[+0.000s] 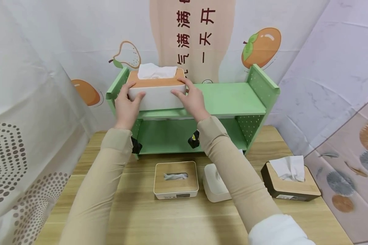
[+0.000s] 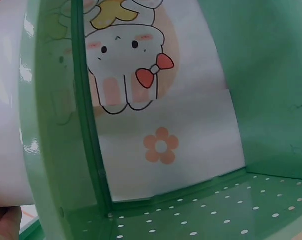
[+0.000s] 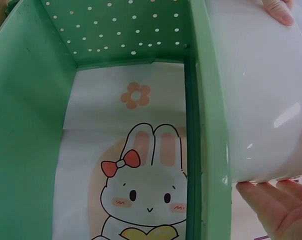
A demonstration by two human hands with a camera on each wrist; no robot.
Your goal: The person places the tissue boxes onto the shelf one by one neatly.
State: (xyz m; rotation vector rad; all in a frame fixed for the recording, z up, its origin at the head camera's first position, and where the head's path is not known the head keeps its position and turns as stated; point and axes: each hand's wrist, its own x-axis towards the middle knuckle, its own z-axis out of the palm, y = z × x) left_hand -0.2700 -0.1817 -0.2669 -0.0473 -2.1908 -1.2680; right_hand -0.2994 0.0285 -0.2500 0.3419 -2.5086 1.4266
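Note:
A white tissue box (image 1: 159,98) with a wooden lid and a tissue sticking out is at the left end of the green shelf's (image 1: 230,98) top board. My left hand (image 1: 127,105) grips its left end, thumb on the front face. At the right end, my right hand (image 1: 193,98) holds it, with the thumb also on the front. Both wrist views look into the lower compartment, past the board edge; the white box (image 3: 266,90) shows at the right in the right wrist view. Whether its underside fully touches the board, I cannot tell.
On the wooden table (image 1: 171,224) stand a white, wood-topped tissue box (image 1: 176,187), a rounded white tissue box (image 1: 213,187) partly behind my right sleeve, and a dark tissue box (image 1: 294,183) with a wooden top. Printed curtains (image 1: 33,102) hang around the table.

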